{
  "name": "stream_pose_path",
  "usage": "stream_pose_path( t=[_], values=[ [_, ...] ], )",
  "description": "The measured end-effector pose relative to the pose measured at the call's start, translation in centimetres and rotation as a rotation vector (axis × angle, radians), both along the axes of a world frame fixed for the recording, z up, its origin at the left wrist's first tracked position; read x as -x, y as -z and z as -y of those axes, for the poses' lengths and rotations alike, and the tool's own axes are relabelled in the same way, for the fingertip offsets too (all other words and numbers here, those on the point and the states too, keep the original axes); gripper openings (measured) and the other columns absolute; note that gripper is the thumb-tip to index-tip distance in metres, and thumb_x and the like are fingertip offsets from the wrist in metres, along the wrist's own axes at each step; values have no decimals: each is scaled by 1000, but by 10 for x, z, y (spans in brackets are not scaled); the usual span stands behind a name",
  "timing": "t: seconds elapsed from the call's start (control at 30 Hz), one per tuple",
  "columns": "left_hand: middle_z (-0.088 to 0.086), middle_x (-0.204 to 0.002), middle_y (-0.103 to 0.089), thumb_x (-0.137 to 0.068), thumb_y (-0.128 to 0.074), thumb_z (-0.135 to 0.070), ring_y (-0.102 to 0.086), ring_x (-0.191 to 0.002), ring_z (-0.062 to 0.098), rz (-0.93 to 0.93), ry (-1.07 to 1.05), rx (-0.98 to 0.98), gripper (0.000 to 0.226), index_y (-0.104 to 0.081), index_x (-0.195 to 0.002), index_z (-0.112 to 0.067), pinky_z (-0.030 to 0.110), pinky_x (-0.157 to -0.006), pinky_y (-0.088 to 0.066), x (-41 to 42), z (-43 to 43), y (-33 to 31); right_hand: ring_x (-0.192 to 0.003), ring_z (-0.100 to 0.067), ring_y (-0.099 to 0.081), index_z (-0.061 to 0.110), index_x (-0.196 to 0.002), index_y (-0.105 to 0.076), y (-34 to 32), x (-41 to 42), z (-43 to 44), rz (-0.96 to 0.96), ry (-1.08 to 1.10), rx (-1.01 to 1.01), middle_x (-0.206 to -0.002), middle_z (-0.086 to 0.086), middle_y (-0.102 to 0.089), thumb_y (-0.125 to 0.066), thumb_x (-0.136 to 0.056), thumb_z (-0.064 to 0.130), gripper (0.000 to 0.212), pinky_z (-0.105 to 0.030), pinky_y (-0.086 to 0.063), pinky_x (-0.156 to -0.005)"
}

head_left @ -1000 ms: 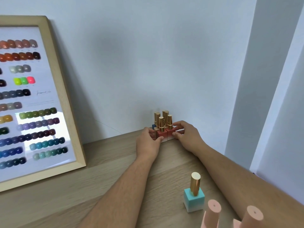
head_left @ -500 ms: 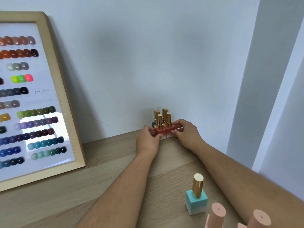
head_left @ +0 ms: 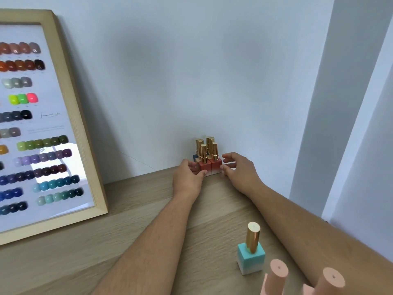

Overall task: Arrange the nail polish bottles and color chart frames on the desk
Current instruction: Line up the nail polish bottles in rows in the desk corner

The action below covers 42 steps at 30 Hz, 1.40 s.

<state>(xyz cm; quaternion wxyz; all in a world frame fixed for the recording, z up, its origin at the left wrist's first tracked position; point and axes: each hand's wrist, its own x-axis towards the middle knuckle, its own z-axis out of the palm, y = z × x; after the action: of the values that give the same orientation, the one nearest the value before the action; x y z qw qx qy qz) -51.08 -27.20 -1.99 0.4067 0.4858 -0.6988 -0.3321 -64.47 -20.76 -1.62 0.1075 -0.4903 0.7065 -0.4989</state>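
Both hands are bracketing a cluster of gold-capped square nail polish bottles [head_left: 207,161] against the wall at the back of the light wooden worktop [head_left: 136,211]. The left hand [head_left: 188,177] is pinching a red bottle's base; the right hand [head_left: 239,170] is hovering loosely open just beside it. Being small, rigid, smooth glass and probably top-heavy, they are best gripped low on the blocky bases.

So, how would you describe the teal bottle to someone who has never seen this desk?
On the wooden desk, look at the near right part, below the right forearm. The teal bottle stands alone there, upright, just behind two pink caps. It has a square teal body fading to white and a gold cap, unlike the red bottles at the wall.
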Motion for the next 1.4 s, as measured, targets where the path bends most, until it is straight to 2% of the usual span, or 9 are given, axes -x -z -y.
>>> stream_pose_path(
  t=[0.23, 0.4, 0.53, 0.7, 0.77, 0.93, 1.07, 1.27, 1.4],
  values=[
    [-10, -88, -63, -79, -71, -22, -58, -81, 2, -99, 133, -13, 19, -57, -89, -28, 12, -64, -42, -35, -48, -2, -84, 10, -59, 21, -103, -65, 0, -11, -70, -7, 32, 181, -100, 9, -64, -62, -86, 12, 20, 3, -40, -68],
    [-12, -87, -66, -81, -69, -21, -60, -80, -2, -165, 273, 6, 16, -62, -89, -32, 7, -64, -45, -67, -104, -5, -87, 7, -62, 34, -94, -64, -3, -22, -133, 49, 38, 223, -96, 13, -67, -62, -86, 14, 22, -2, -44, -72],
    [-10, -79, -68, -80, -70, -19, -60, -73, 0, -198, 401, 16, 13, -66, -81, -32, 11, -64, -47, -94, -149, -7, -84, -10, -67, 26, -92, -68, -6, -32, -187, 173, 50, 210, -92, 6, -71, -61, -87, 10, 18, -20, -53, -78],
    [-10, -84, -70, -76, -74, -18, -64, -79, 6, -89, 636, -38, 20, -68, -85, -35, 20, -71, -51, -116, -190, -4, -76, -7, -67, 17, -89, -70, -7, -49, -251, 253, -28, 199, -86, 0, -72, -53, -90, 3, 22, -8, -49, -67],
    [-5, -88, -70, -74, -76, -17, -66, -84, 8, -45, 684, -53, 23, -68, -89, -32, 25, -78, -54, -117, -201, -3, -82, -11, -67, 19, -93, -70, -5, -56, -269, 246, -69, 146, -89, 0, -73, -54, -90, 5, 22, -10, -49, -70],
    [-2, -95, -71, -74, -74, -10, -67, -90, 10, 9, 711, -42, 29, -66, -99, -22, 30, -85, -53, -109, -211, -7, -91, 0, -64, 29, -101, -67, -3, -63, -289, 128, -74, 2, -98, 10, -71, -61, -86, 19, 18, -9, -45, -77],
    [-8, -88, -71, -71, -77, -10, -67, -84, 5, 2, 689, -29, 34, -64, -91, -34, 26, -81, -54, -104, -214, -8, -92, 11, -57, 34, -104, -62, -3, -67, -287, 47, -53, -61, -102, 16, -65, -63, -85, 24, 21, -1, -42, -71],
    [-10, -81, -70, -69, -79, -19, -64, -75, -1, 26, 606, 2, 26, -66, -89, -31, 14, -70, -51, -99, -212, -6, -90, 11, -57, 28, -103, -64, -1, -68, -283, -24, -45, -97, -98, 14, -66, -70, -80, 24, 24, -1, -43, -72],
    [-11, -82, -69, -72, -77, -23, -63, -76, -2, 38, 586, 0, 22, -66, -88, -33, 14, -69, -51, -100, -211, -4, -85, 0, -62, 27, -100, -66, 0, -66, -280, -45, -49, -130, -93, 10, -69, -69, -80, 25, 20, -7, -45, -74]
  ],
)
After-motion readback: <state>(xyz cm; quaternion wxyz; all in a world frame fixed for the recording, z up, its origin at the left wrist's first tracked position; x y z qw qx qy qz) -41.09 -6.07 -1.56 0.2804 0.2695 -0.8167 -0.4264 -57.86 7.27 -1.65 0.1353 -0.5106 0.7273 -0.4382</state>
